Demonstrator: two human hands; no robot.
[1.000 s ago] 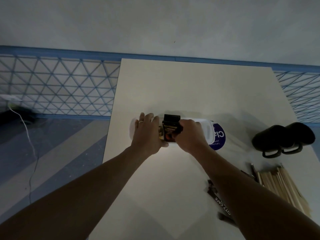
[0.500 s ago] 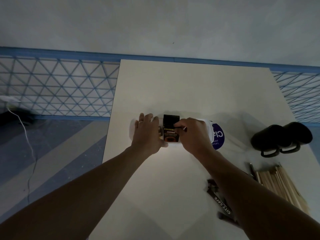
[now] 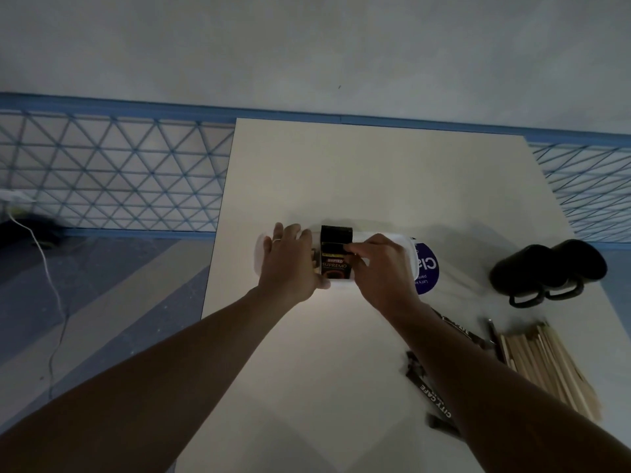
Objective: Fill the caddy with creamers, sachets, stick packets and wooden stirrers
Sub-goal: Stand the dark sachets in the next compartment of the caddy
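Sachets upright mid-caddy, long axis vertical, pinched at their right edge by fingers of the right hand; left hand flat, fingers straight, on caddy's left end; stick packets and wooden stirrers near-right of caddy, nearer the right hand.

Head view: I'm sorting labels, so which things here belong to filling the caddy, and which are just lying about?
Job: caddy, steadied by left hand; sachets pinched by right hand; stick packets; wooden stirrers.
Lying about: black mugs; purple-labelled item, role unclear.
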